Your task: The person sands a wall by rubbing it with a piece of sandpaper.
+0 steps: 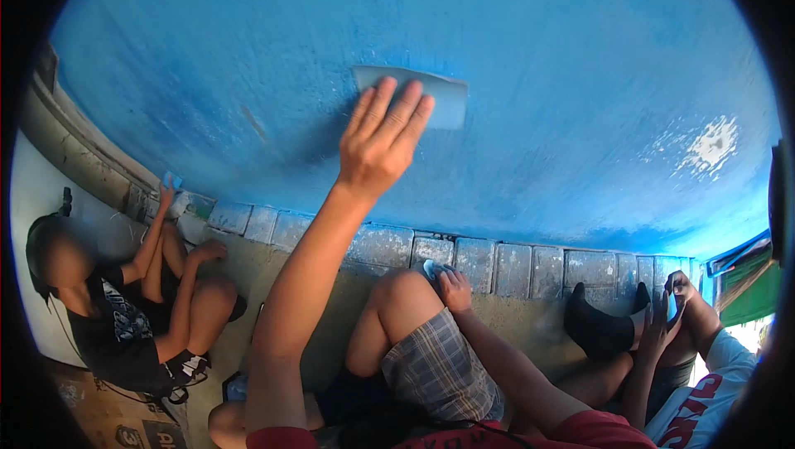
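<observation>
My left hand (383,134) lies flat against the blue wall (538,26), fingers stretched out over a grey rectangular sheet (448,103) that looks like sandpaper. The sheet's right part sticks out past my fingers, its upper edge curling slightly. Low in the view, my right hand (455,290) rests by my raised knee (406,287). Its fingers are closed on a small pale piece (429,268), perhaps folded sandpaper; most of it is hidden.
A person (108,308) in black sits at left, one hand touching the wall's lower edge with a bluish piece (171,181). Another person (687,399) at right holds a light-blue piece (672,306). Grey blocks (513,269) line the wall's foot. Cardboard (99,412) lies lower left.
</observation>
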The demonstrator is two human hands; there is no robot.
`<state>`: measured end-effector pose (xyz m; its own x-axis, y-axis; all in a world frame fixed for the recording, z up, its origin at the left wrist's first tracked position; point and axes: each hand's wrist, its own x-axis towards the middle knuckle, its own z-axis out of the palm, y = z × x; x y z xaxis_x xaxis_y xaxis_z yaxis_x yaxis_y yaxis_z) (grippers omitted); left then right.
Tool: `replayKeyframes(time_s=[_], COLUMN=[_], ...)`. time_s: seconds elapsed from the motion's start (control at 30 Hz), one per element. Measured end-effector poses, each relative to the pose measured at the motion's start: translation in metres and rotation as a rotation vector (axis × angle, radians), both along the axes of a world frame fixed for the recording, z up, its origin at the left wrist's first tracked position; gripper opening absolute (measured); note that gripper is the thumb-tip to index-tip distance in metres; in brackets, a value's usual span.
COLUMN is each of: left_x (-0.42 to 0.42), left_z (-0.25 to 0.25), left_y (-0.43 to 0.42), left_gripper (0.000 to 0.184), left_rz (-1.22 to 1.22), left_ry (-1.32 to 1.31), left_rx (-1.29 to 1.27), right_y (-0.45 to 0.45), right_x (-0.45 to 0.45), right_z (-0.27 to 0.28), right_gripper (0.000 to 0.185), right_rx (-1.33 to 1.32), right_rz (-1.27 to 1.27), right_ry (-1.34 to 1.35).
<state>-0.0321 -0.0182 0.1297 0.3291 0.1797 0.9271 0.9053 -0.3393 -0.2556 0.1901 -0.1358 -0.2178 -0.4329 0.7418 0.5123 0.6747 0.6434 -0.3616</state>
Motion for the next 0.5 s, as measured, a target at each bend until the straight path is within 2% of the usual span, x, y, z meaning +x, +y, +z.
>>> replayKeyframes(time_s=[0.03,0.07,0.17,0.2,0.3,0.43,0.5], left_x=[0.003,-0.009,-0.012,-0.002,0.010,-0.011,0.010], left_z=[0.001,0.008,0.037,0.033,0.034,0.067,0.049], left_y=[-0.002,0.001,0.007,0.006,0.001,0.021,0.014], left_gripper=[0.031,0.030,0.031,0.030,0.030,0.033,0.035], left_rz=[-0.044,0.030,0.031,-0.014,-0.125,-0.007,-0.045], left_ry=[0.054,0.046,-0.349,-0.279,-0.071,-0.251,-0.164], left_rx=[-0.034,0.030,0.179,0.111,-0.002,0.230,0.115], right_y=[0.002,0.000,0.001,0.002,0.002,0.002,0.000], right_x=[0.001,0.004,0.004,0.004,0.001,0.002,0.003], right_z=[0.000,-0.001,-0.014,-0.015,-0.007,-0.007,-0.002], right_gripper=[0.012,0.012,0.017,0.025,0.030,0.034,0.035], right_rx=[-0.009,-0.058,-0.041,0.007,0.032,-0.026,-0.059], right_rz=[-0.001,-0.005,0.022,0.039,0.022,0.055,0.069], right_ry=[-0.012,-0.051,-0.053,-0.027,0.000,0.005,-0.037])
